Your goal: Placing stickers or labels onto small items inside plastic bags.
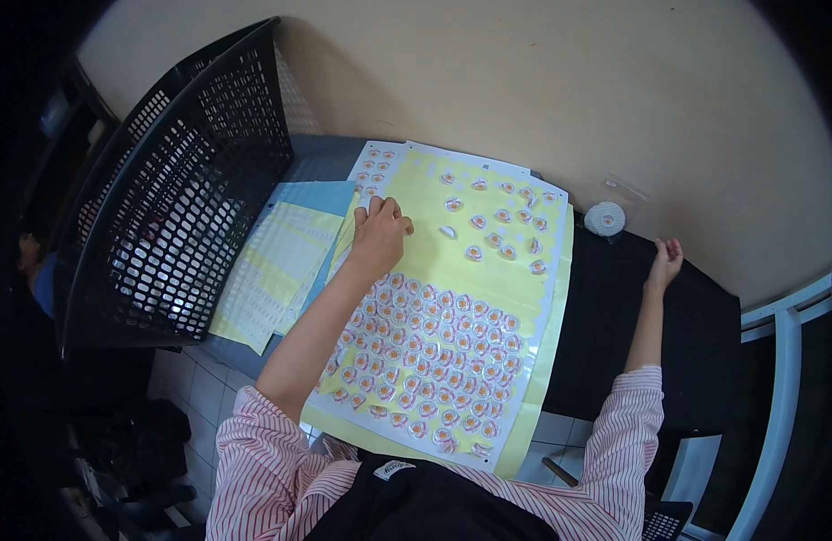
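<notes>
My left hand (375,233) is over the upper left of a large white-edged sheet with a yellow middle (420,248), its fingers bent down; whatever is under the fingertips is hidden. Small round stickers with orange centres and pink edges (444,325) cover the lower half densely; loose ones, some curled up, lie scattered over the upper right (502,216). My right hand (665,263) is off the sheet's right side, above the black surface, with loosely bent fingers and nothing visible in them. Near it sit a round white object (605,219) and a clear bag (627,191).
A tall black perforated basket (173,180) stands at the left, beside blue paper (312,194) and pale yellow printed sheets (258,270). A beige wall (542,90) rises behind the table, whose right part is black (659,361). A white frame (777,379) curves along the right.
</notes>
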The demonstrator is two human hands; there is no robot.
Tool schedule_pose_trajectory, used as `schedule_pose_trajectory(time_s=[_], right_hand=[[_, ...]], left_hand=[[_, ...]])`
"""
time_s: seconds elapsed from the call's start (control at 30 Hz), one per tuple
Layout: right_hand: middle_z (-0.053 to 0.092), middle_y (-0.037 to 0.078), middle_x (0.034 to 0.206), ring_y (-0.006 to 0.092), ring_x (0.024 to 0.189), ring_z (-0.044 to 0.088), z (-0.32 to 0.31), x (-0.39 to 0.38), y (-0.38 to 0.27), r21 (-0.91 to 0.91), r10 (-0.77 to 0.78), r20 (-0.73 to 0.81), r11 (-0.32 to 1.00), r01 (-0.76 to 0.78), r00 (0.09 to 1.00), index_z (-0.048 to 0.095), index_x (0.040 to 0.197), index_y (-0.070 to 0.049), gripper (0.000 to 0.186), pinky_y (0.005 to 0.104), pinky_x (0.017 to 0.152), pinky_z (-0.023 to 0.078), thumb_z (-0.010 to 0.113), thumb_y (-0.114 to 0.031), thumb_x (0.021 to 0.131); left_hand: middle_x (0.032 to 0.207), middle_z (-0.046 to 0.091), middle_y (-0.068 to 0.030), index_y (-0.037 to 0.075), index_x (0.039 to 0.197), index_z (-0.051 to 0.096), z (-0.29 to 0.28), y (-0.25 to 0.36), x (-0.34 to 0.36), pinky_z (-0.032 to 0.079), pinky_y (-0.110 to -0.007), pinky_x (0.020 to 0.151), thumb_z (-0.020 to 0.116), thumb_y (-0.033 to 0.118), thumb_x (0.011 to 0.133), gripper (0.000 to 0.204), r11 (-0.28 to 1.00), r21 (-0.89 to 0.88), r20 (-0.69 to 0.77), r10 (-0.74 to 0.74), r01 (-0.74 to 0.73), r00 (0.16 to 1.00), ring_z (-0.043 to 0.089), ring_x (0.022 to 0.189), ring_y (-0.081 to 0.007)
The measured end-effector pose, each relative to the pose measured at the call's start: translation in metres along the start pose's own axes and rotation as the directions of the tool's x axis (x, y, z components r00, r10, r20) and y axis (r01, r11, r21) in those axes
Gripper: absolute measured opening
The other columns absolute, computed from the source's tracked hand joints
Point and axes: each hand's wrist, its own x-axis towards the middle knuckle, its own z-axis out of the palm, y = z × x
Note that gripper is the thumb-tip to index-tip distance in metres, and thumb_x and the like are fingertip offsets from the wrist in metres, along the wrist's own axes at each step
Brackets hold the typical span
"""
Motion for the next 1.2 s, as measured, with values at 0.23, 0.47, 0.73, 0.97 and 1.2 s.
schedule_pose_trajectory(time_s=[0.23,0.47,0.73,0.97,1.2], right_hand=[[0.051,0.01,0.099,0.0161,0.092,0.05,-0.047,-0.007,-0.095,0.001,-0.224,-0.101,0.974,0.226,0.969,0.047,0.104,0.001,0.032,0.0255,0.081,0.041,0.059,-0.001,0.074],[0.051,0.006,0.09,0.011,0.082,0.051,-0.014,-0.089,-0.18,0.065,-0.413,0.112,0.911,0.408,0.904,0.049,0.102,0.0,0.026,0.0221,0.074,0.043,0.056,0.001,0.077],[0.058,0.007,0.073,0.0124,0.068,0.055,0.09,-0.262,-0.252,0.188,-0.371,0.864,0.865,0.465,0.341,0.06,0.085,-0.001,0.017,0.0251,0.063,0.042,0.064,-0.01,0.071],[0.059,0.009,0.071,0.0127,0.065,0.055,0.138,-0.336,-0.276,0.205,-0.267,0.916,0.953,0.223,0.299,0.061,0.076,0.002,0.016,0.0261,0.059,0.043,0.063,-0.014,0.073],[0.056,0.016,0.075,0.0297,0.069,0.055,0.214,-0.314,-0.223,0.045,-0.207,0.962,0.768,0.639,0.18,0.055,0.078,0.001,0.013,0.0338,0.062,0.043,0.053,-0.012,0.075]], left_hand=[[0.095,0.046,-0.0051,0.017,0.086,0.063,-0.007,-0.012,-0.015,0.025,-0.037,0.081,0.055,0.012,0.073,0.016,0.991,-0.133,-0.024,-0.019,0.016,1.0,0.036,0.097,-0.0207],[0.094,0.053,-0.0064,0.014,0.088,0.063,-0.034,-0.009,-0.012,0.03,-0.034,0.081,0.062,0.022,0.073,0.016,0.897,-0.42,-0.097,-0.197,0.139,0.976,0.044,0.096,-0.0187],[0.085,0.06,-0.0023,0.001,0.091,0.061,-0.081,0.015,-0.062,0.039,-0.021,0.075,0.056,0.019,0.081,0.022,0.112,-0.98,0.153,-0.122,0.167,0.981,0.052,0.082,-0.0071],[0.085,0.056,-0.0039,0.004,0.081,0.059,-0.13,-0.011,-0.116,0.032,-0.029,0.081,0.056,0.017,0.079,0.013,0.62,-0.78,-0.25,-0.175,-0.09,0.952,0.049,0.087,-0.0128],[0.091,0.057,-0.0062,-0.001,0.103,0.054,-0.242,-0.054,-0.229,0.034,-0.03,0.074,0.063,0.028,0.071,0.044,0.783,-0.565,-0.316,0.086,-0.261,0.945,0.051,0.085,-0.0198]])
